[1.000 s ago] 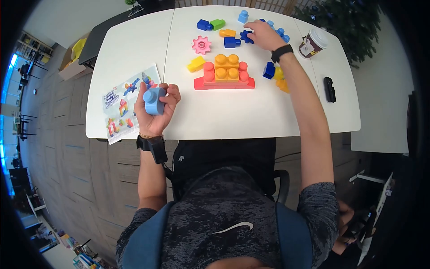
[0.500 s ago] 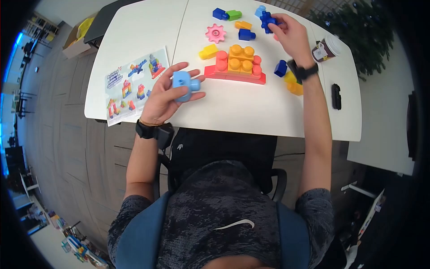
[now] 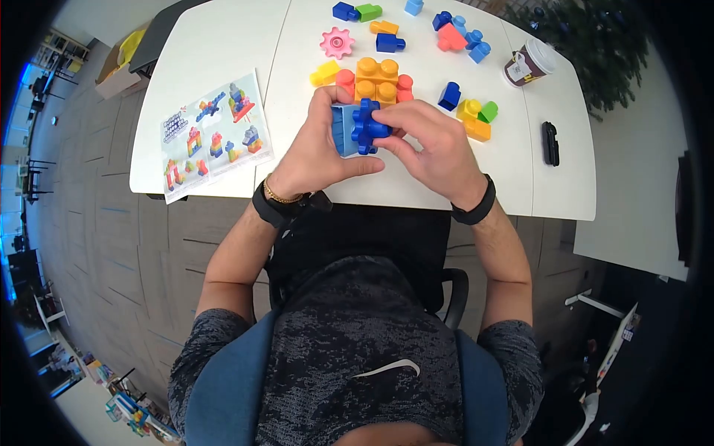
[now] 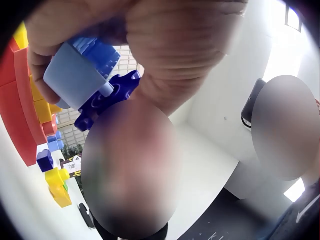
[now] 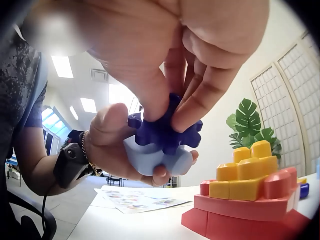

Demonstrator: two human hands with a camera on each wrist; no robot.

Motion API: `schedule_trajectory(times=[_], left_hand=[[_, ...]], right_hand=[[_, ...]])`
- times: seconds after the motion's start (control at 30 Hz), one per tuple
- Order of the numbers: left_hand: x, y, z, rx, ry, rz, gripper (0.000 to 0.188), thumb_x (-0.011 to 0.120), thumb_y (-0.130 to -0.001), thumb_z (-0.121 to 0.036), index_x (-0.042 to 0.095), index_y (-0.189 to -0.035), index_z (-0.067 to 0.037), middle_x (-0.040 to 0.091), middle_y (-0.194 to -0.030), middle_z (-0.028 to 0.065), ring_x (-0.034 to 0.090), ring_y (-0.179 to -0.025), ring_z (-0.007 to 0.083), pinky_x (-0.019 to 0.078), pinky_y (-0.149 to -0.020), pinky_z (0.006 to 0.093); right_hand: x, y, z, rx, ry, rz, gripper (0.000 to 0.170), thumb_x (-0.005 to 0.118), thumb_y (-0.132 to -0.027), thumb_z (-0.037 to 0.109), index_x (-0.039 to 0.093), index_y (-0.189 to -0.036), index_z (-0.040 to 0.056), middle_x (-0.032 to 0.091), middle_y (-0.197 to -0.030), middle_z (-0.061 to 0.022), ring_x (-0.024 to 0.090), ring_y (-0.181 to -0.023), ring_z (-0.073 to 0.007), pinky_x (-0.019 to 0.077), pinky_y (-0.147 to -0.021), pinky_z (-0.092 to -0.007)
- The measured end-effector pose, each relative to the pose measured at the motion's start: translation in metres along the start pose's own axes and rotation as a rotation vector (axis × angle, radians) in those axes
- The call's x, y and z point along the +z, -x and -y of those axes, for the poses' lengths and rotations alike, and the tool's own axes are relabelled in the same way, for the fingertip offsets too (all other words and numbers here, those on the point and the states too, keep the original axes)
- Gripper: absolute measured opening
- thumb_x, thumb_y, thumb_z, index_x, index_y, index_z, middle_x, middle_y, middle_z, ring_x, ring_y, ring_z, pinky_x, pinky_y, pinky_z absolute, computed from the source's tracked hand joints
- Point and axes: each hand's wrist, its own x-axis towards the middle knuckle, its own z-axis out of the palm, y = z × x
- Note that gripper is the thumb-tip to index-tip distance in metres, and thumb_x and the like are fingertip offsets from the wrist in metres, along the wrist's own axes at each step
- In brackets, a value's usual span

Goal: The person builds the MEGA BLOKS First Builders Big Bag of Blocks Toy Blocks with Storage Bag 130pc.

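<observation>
Over the near middle of the table, my left hand grips a light blue block that lies on its side, its hollow underside facing left in the head view. My right hand pinches a dark blue gear by its hub between thumb and fingers. The gear sits right against the studded side of the light blue block, and a small peg of the block points toward it in the left wrist view. Just beyond the hands stands a stack of yellow and red blocks, partly covered by them in the head view.
On the left lies a printed instruction sheet. A pink gear and several loose blocks are spread across the far side. To the right are a yellow block group, a lidded paper cup and a black object.
My right hand has picked up the dark blue gear from the far side and brought it to the light blue block. My left hand has moved right and turned the block.
</observation>
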Motion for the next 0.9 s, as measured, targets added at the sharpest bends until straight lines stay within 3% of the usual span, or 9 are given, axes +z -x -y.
schedule_trajectory(times=[0.1,0.23,0.3,0.43,0.5,0.63,0.73,0.83,0.9], left_hand=[[0.009,-0.001,0.009,0.024,0.086,-0.053,0.09,0.1,-0.075,-0.035,0.034,-0.13,-0.008,0.055,-0.121,0.0111,0.059,-0.113,0.0168,0.0534,-0.096,0.0338],[0.017,0.0,0.016,0.023,0.019,-0.095,0.091,0.099,-0.075,-0.041,0.035,-0.129,-0.005,0.052,-0.122,0.0109,0.057,-0.114,0.0172,0.052,-0.097,0.0336],[0.021,0.001,0.026,0.057,-0.048,-0.111,0.084,0.096,-0.08,-0.036,0.036,-0.131,-0.009,0.05,-0.122,0.0068,0.054,-0.112,0.0139,0.05,-0.096,0.0304],[0.033,0.005,0.023,0.156,-0.281,-0.18,0.074,0.091,-0.086,-0.03,0.037,-0.13,-0.007,0.047,-0.122,0.0077,0.05,-0.112,0.0146,0.0476,-0.096,0.0311],[0.04,0.006,0.023,0.255,-0.194,-0.24,0.069,0.088,-0.085,-0.03,0.04,-0.125,-0.001,0.043,-0.114,0.0124,0.047,-0.105,0.0232,0.0453,-0.093,0.0368],[0.046,0.013,0.03,0.306,-0.208,-0.258,0.065,0.085,-0.085,-0.024,0.04,-0.125,0.0,0.043,-0.115,0.0126,0.047,-0.105,0.0234,0.0451,-0.093,0.0361],[0.05,0.017,0.029,0.2,-0.17,-0.293,0.063,0.084,-0.081,-0.019,0.042,-0.124,0.0,0.044,-0.114,0.0137,0.048,-0.105,0.0248,0.0447,-0.092,0.0369],[0.051,0.018,0.021,0.261,-0.217,-0.34,0.063,0.085,-0.077,-0.017,0.045,-0.123,-0.001,0.046,-0.115,0.0157,0.05,-0.106,0.0284,0.045,-0.091,0.0389],[0.05,0.016,0.009,0.444,-0.439,-0.39,0.062,0.087,-0.074,-0.015,0.048,-0.121,-0.001,0.049,-0.115,0.0175,0.052,-0.105,0.0325,0.0457,-0.09,0.0412]], right_hand=[[0.004,0.007,0.002,0.001,0.018,-0.037,0.033,0.084,-0.083,0.004,0.072,-0.114,0.0022,0.071,-0.104,-0.0135,0.073,-0.09,-0.0313,0.0613,-0.078,-0.0356],[0.008,0.015,0.004,0.014,0.029,-0.058,0.033,0.084,-0.083,0.003,0.072,-0.114,0.0023,0.071,-0.105,-0.0137,0.073,-0.092,-0.0313,0.0615,-0.079,-0.0364],[0.009,0.017,0.003,0.015,-0.001,-0.074,0.033,0.081,-0.082,-0.001,0.072,-0.114,0.0021,0.071,-0.105,-0.0137,0.073,-0.092,-0.0314,0.0615,-0.079,-0.0368],[0.007,0.021,0.012,0.022,0.038,-0.069,0.034,0.077,-0.082,-0.006,0.072,-0.114,0.0012,0.071,-0.104,-0.0137,0.073,-0.091,-0.0313,0.0614,-0.079,-0.0368],[0.007,0.023,0.017,0.048,0.055,-0.052,0.035,0.074,-0.081,-0.009,0.071,-0.115,0.0003,0.07,-0.104,-0.0137,0.073,-0.091,-0.0309,0.0613,-0.078,-0.0368],[0.019,0.032,0.023,0.05,0.068,-0.093,0.035,0.074,-0.081,-0.01,0.071,-0.115,0.0001,0.07,-0.104,-0.0144,0.073,-0.091,-0.0307,0.0613,-0.078,-0.037],[0.028,0.041,0.022,0.089,0.047,-0.168,0.038,0.073,-0.081,-0.013,0.072,-0.116,0.0003,0.07,-0.105,-0.0149,0.074,-0.091,-0.0304,0.0615,-0.078,-0.0372],[0.03,0.045,0.019,0.073,0.014,-0.198,0.042,0.073,-0.079,-0.016,0.072,-0.117,0.001,0.071,-0.108,-0.0149,0.074,-0.094,-0.0301,0.0615,-0.08,-0.0365],[0.035,0.048,0.015,0.069,-0.038,-0.28,0.044,0.074,-0.076,-0.017,0.073,-0.116,0.0017,0.073,-0.11,-0.0143,0.075,-0.097,-0.0296,0.0613,-0.083,-0.0352]])
